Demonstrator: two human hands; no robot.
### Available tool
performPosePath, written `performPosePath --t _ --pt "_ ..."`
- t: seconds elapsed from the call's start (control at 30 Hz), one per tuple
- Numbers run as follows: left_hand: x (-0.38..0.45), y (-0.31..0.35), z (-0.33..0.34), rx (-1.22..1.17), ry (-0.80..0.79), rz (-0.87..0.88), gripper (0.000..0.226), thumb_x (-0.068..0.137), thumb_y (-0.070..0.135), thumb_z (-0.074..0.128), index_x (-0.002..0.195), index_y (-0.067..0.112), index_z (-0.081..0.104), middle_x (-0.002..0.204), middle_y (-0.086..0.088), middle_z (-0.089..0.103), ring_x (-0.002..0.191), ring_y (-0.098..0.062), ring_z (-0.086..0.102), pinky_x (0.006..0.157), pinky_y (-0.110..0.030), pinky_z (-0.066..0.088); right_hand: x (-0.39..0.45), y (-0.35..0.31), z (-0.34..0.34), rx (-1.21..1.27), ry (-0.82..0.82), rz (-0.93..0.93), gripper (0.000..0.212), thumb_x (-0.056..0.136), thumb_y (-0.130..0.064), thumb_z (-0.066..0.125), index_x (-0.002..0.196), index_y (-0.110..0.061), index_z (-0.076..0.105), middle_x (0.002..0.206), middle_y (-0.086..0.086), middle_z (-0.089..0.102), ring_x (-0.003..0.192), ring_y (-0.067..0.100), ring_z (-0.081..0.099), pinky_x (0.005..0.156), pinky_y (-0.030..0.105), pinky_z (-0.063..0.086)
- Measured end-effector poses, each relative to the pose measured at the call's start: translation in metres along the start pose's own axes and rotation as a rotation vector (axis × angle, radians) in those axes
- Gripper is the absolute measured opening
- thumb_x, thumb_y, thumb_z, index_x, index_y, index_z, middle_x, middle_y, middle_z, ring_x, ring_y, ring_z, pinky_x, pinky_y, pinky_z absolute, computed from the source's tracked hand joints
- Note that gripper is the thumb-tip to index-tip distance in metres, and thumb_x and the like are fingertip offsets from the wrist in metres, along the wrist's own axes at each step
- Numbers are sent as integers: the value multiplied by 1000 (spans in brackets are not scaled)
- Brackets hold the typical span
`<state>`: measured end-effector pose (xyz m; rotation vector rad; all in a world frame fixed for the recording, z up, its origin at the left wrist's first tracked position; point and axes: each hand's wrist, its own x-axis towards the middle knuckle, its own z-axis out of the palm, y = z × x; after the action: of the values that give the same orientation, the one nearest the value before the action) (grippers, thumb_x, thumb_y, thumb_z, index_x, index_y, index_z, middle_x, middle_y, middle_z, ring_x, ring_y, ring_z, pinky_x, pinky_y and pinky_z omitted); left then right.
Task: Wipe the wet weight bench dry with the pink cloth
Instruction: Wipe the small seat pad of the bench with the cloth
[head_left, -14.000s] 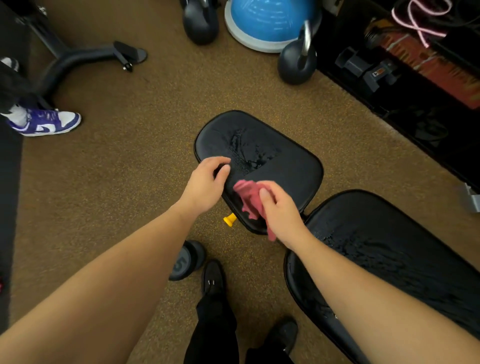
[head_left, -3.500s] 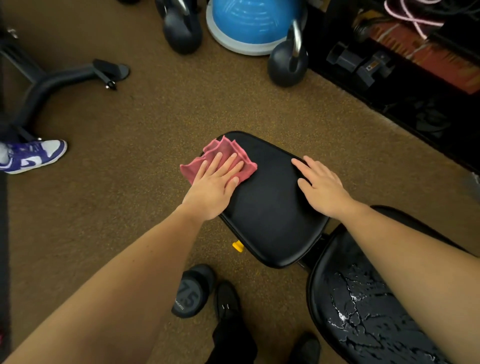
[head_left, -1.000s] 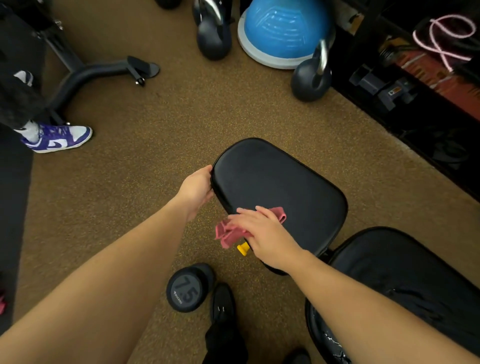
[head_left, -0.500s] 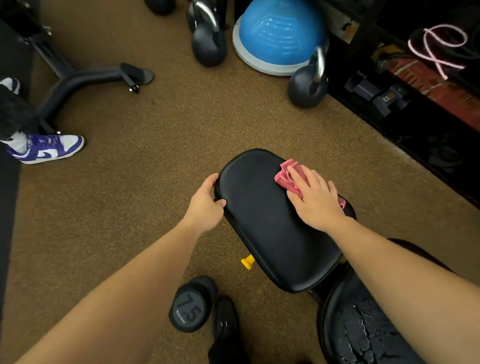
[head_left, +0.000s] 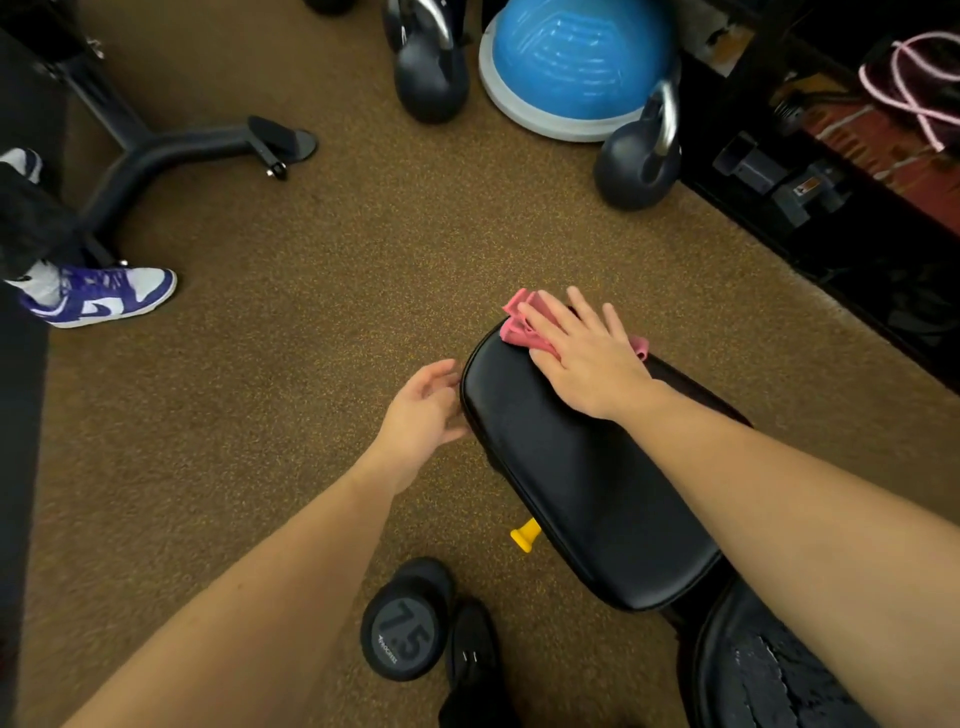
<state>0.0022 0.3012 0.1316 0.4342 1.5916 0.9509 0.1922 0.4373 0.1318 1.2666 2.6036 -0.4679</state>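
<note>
Right hand (head_left: 589, 358) flat, fingers (head_left: 545, 312) straight, pressing pink cloth (head_left: 519, 327) on seat pad (head_left: 582, 483) far edge – centre frame, left hand (head_left: 423, 415) released, fingers loosely curled beside pad's left edge.

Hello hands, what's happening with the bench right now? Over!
Right hand flat on pink cloth, far end of seat pad. Left hand open beside pad's edge. Back pad wet. Nothing blocking.

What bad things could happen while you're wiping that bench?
The pink cloth sits at the seat pad's far edge under the right hand; another push might slide it off. The back pad shows water, so it could be left wet. The dumbbell lies beside the shoe, a possible trip.
</note>
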Motion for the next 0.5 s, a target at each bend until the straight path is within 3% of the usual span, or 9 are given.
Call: performPosePath --t 0.1,0.27,0.33,0.4,0.5 --pt "8 5 -8 -9 71 -32 35 107 25 42 141 26 50 144 3 53 124 -22 56 103 -43 50 -3 -20 7 -51 5 -122 56 106 -50 19 160 -43 3 168 -15 -4 155 20 -14 124 56 -3" --pt "12 17 -12 82 104 13 41 106 35 39 145 26 47 142 5 53 127 -19 53 107 -42 46 -24 -40 24 -123 18 -352 57 103 -51 16 159 -43 16 168 -16 8 156 21 -7 123 58 1" --pt "13 22 -13 126 122 26 38 103 39 43 138 29 53 138 6 56 124 -19 56 108 -45 45 -34 -41 29 -121 31 -440 54 103 -51 21 157 -42 25 167 -16 15 156 22 -4 124 57 0" --pt "11 24 -13 188 128 34 31 102 37 50 131 32 57 136 6 58 119 -17 57 109 -46 44 -46 -41 32 -106 34 -527 51 103 -50 28 153 -42 35 166 -17 20 157 22 -1 124 57 -1" --pt "9 27 -5 324 77 62 42 98 25 60 140 29 55 142 9 55 126 -14 55 112 -43 42 -66 -38 38 -87 45 -632 45 102 -47 39 145 -40 49 161 -16 33 156 22 6 124 56 1"
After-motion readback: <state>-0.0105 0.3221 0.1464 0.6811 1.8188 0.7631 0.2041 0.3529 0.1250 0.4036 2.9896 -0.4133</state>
